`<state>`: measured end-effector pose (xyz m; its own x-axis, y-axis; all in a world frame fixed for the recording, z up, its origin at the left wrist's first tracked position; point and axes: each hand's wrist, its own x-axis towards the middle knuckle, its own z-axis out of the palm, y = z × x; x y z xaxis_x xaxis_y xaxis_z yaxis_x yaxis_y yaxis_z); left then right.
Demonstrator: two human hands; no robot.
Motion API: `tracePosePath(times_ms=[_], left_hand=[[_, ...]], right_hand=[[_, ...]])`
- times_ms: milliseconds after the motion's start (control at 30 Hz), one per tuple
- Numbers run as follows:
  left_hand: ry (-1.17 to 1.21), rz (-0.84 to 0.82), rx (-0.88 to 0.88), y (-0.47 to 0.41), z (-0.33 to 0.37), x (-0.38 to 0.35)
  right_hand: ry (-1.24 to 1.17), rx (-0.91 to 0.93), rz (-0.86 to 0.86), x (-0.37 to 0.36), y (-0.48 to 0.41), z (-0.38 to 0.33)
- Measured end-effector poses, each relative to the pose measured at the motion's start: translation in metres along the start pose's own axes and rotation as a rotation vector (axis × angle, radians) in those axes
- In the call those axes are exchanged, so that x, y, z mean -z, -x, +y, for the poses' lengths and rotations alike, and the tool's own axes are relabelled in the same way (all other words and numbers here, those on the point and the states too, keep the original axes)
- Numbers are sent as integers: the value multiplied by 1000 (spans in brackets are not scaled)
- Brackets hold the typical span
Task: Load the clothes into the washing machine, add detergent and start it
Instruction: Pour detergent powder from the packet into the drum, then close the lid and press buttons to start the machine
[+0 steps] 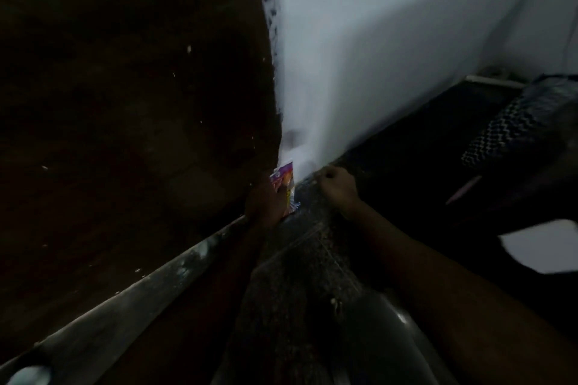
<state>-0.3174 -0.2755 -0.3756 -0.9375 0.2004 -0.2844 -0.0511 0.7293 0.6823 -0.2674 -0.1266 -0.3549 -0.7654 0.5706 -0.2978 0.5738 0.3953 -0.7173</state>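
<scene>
— While the frame is this dim, where's the detergent packet (286, 184)?

— Centre, against the white wall (375, 40). My left hand (266, 203) grips it; my right hand (336, 186) is fisted beside it. I'd pinch firmly and lift straight out.

Colourful detergent packet (286, 184), upright against white wall, partly hidden by hand, blurred

No legible txt (print on packet (285, 184) too blurred).
</scene>
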Motion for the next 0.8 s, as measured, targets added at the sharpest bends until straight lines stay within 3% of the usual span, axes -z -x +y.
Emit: tracePosePath(times_ms=[433, 800], left_hand=[[-215, -83, -372, 170, 167, 175], [-311, -127, -843, 261, 257, 213]], right_hand=[[8, 21, 118, 178, 189, -154], [5, 23, 336, 285, 294, -179]])
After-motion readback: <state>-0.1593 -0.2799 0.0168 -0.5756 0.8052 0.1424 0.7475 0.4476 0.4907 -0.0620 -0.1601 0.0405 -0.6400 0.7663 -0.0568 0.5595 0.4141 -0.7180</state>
